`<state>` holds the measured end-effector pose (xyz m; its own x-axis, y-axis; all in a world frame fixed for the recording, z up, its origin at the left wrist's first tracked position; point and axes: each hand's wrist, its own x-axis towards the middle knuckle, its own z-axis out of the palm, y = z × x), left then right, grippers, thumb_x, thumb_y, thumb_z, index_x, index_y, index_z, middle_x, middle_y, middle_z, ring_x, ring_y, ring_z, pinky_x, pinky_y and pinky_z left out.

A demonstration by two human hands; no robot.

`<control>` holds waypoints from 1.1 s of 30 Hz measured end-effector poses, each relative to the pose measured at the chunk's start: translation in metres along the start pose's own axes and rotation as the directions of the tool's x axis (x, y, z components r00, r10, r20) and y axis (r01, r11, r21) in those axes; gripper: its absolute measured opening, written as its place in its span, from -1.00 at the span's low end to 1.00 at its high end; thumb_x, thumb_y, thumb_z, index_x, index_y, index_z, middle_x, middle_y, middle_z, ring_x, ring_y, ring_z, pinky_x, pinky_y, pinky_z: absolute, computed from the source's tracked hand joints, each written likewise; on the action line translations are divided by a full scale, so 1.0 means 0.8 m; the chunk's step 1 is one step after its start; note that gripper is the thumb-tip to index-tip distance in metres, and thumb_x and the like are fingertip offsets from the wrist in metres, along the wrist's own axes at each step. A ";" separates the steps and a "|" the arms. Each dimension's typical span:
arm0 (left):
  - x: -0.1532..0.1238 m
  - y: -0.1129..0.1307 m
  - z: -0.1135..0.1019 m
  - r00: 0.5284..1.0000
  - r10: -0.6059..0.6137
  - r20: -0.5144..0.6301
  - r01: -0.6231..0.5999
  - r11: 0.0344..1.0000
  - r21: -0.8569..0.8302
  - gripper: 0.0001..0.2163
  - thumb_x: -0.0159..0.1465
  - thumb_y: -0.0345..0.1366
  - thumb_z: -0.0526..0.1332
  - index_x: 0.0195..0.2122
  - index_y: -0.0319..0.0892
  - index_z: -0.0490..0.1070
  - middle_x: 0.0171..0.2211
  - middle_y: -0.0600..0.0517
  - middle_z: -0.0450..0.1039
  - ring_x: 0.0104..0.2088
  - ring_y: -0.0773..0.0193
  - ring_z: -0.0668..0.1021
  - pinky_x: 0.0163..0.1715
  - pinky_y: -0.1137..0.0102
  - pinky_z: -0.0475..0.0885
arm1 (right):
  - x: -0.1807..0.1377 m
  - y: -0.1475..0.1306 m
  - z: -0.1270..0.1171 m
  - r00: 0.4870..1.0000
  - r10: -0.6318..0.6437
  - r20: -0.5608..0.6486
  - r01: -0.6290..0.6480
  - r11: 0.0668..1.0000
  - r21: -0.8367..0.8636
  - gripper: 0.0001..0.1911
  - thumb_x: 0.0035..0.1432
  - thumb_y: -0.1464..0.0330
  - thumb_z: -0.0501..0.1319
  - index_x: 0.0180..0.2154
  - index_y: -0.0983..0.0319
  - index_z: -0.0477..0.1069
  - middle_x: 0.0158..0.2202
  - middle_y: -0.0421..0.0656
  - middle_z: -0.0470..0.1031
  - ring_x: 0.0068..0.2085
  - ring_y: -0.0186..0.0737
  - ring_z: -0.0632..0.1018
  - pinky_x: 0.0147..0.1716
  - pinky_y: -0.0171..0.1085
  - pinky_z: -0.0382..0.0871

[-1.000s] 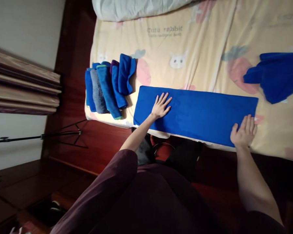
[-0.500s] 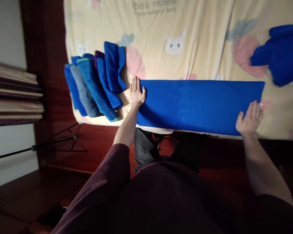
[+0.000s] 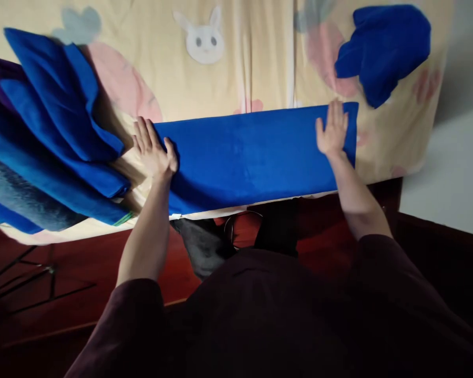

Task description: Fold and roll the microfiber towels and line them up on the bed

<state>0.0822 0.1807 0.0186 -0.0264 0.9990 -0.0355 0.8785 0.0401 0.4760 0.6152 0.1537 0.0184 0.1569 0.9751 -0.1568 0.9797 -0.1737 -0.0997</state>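
Observation:
A long blue towel (image 3: 248,155), folded into a strip, lies across the near edge of the bed (image 3: 256,79). My left hand (image 3: 153,149) rests at the strip's left end, fingers stretched over the sheet and thumb at the cloth's edge. At the far right end of the strip, my right hand (image 3: 333,131) lies flat with fingers together and extended. Neither hand grips the cloth.
A row of folded blue, grey and purple towels (image 3: 47,136) lies overlapping at the left. A crumpled blue cloth (image 3: 382,47) sits at the bed's right corner. The sheet is yellow with rabbit prints. Dark red wooden floor (image 3: 43,310) lies below the bed edge.
The view has come closer to the bed and shifted right. My left hand slid from the strip's middle to its left end. My right hand moved up from the near right corner onto the strip's right end.

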 end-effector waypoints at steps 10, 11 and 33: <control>0.004 -0.009 0.007 1.000 0.009 0.009 -0.009 1.000 -0.019 -0.26 0.51 0.10 -0.17 0.48 -0.43 -0.17 0.54 0.03 -0.23 0.51 0.06 -0.32 0.47 -0.09 -0.41 | 0.012 0.059 -0.023 0.999 -0.037 -0.024 0.033 0.989 -0.146 -0.33 0.56 0.22 -0.37 0.44 0.60 -0.26 0.51 0.25 -0.19 0.52 -0.26 -0.18 0.45 -0.02 -0.27; 0.005 -0.009 0.007 1.000 0.010 0.013 -0.010 1.000 -0.021 -0.26 0.51 0.09 -0.17 0.48 -0.44 -0.18 0.54 0.03 -0.24 0.51 0.08 -0.33 0.47 -0.08 -0.42 | 0.012 0.057 -0.024 0.999 -0.041 -0.030 0.036 0.991 -0.126 -0.34 0.56 0.21 -0.34 0.45 0.56 -0.27 0.51 0.24 -0.17 0.52 -0.23 -0.15 0.45 0.00 -0.27; -0.298 -0.066 -0.037 0.996 0.016 0.091 -0.030 0.987 0.156 -0.37 0.47 -0.14 -0.12 0.49 -0.39 -0.04 0.51 -0.24 -0.12 0.52 0.03 -0.07 0.48 0.03 -0.15 | -0.202 0.094 -0.016 0.995 0.079 0.058 -0.082 0.995 0.061 -0.29 0.44 0.18 -0.11 0.45 0.43 -0.01 0.51 0.15 -0.06 0.51 -0.05 -0.02 0.45 0.14 -0.12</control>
<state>0.0277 -0.0589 0.0278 0.0307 0.9937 -0.1077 0.9428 0.0070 0.3334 0.6654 -0.0150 0.0485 0.2261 0.9488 -0.2206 0.9541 -0.2614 -0.1464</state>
